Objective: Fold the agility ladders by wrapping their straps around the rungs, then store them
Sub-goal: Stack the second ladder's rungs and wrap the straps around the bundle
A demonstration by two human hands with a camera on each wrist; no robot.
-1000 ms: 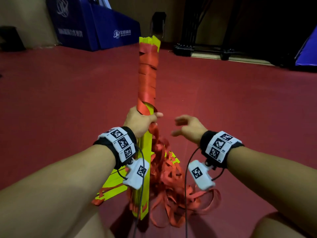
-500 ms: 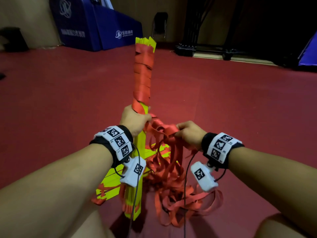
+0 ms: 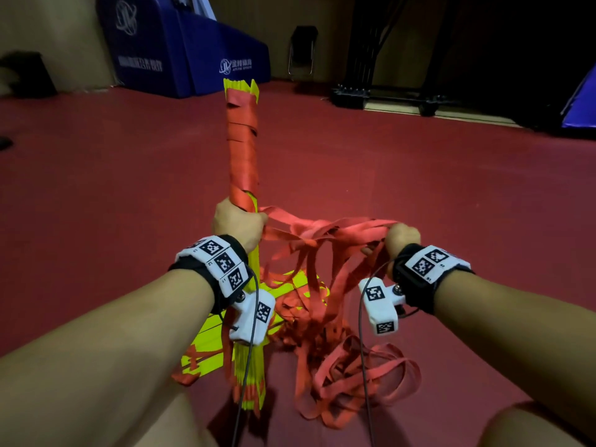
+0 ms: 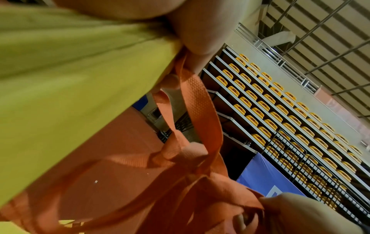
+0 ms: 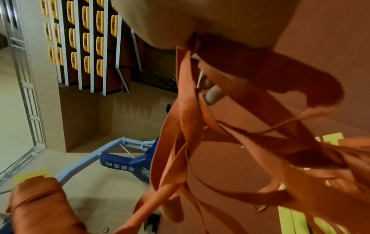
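Left hand (image 3: pixel 237 222) is gripping the upright yellow rungs (image 3: pixel 254 356) just below the wound part; right hand (image 3: pixel 401 237) is clenching a bunch of red straps (image 3: pixel 322 240), the rest lying on the floor (image 3: pixel 451 188). Blue pads (image 3: pixel 193 56) are bearing an illegible white logo.

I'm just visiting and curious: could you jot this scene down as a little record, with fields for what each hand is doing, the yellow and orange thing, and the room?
activity: wrapping orange straps round a bundle of yellow rungs
left hand: grips the rung bundle just below the wrapped part, holding it upright
right hand: holds a bunch of loose straps, pulled out to the side
wrapped so far: the upper stretch of the bundle, yellow tips showing on top
still loose: a tangle of straps on the red floor
background: blue padded base, rows of yellow seats
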